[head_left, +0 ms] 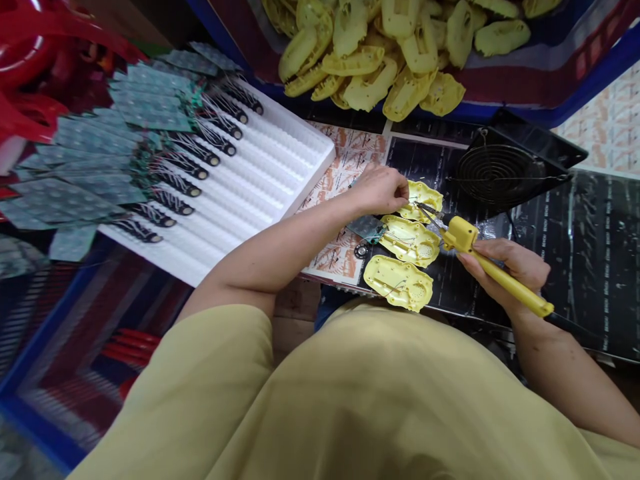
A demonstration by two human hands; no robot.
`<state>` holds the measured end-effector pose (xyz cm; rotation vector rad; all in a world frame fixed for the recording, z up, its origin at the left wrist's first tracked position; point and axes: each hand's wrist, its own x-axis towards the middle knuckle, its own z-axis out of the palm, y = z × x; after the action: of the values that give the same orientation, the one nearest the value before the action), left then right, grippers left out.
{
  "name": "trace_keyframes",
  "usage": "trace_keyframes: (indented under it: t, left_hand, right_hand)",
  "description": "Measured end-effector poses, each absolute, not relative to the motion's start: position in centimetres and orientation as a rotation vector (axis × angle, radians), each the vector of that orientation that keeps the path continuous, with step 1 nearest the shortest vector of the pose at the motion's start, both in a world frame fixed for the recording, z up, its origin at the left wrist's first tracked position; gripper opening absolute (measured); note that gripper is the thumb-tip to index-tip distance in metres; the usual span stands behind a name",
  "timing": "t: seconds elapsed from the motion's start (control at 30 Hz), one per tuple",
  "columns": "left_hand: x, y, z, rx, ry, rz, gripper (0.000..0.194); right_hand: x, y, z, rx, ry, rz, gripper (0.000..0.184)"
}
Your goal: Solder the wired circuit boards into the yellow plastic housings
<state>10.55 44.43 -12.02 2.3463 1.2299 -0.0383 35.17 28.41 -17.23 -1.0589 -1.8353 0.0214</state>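
My right hand [515,270] is wrapped round the handle of a yellow soldering gun [460,235], whose thin metal tip reaches left to the farthest yellow plastic shell [427,195]. At that shell my left hand [383,190] has thumb and fingers pinched together; whatever lies between them is too small to make out. A second yellow shell [410,240] with thin wires in it sits nearer to me, a green circuit board [367,228] and a small round black speaker [361,250] at its left. Nearest my body lies a third yellow shell [399,280], also with a wire.
On the left, a white ridged foam tray [270,167] carries several wired green boards [150,100] with black speakers. A blue-rimmed crate [545,110] of yellow shells stands at the back, beside a black fan [495,173]. Red plastic parts [30,73] fill the upper left corner.
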Motion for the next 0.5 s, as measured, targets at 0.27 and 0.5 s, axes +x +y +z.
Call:
trace_keyframes:
  t: [0.27,0.5]
  left_hand:
    - [10.3,45.1,-13.0,2.315,1.201,0.084,0.011]
    - [10.1,45.2,-13.2,2.311,1.191,0.115,0.010]
  right_hand:
    - [36.0,29.0,-16.8,-1.192,-1.907,0.136,0.033]
    - [36.1,28.6,-16.3,-1.011,-1.856,0.033,0.022]
